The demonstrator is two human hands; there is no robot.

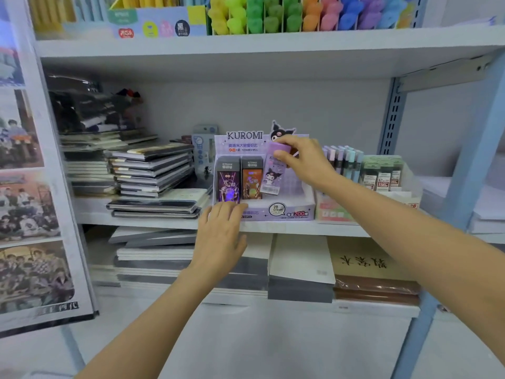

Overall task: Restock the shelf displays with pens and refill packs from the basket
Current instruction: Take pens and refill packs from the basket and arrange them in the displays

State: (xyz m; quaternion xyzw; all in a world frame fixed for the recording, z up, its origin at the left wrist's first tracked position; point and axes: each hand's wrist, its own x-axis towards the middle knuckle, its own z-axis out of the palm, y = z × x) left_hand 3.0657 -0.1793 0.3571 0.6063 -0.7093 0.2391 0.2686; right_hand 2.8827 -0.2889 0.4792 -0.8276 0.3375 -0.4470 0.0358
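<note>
Left hand [221,236] lay flat-fingered, its grip loose and empty, against the front of the Kuromi display box [296,212] on the shelf [90,212]; right hand [303,160] pinched the lilac refill pack [271,173] by its top, tilted inside the box beside two dark packs [229,184].

Left hand [221,236]: bare, seen from the back; slim fingers, knuckles faintly marked. Left forearm [153,318]: bare from wrist to lower frame edge, smooth, slender. Right hand [303,160]: bare, seen from back and thumb side; nails too blurred to judge. Right forearm [410,228]: bare from wrist to right frame edge, looks broader nearer the camera. Only hands and forearms show.
</note>
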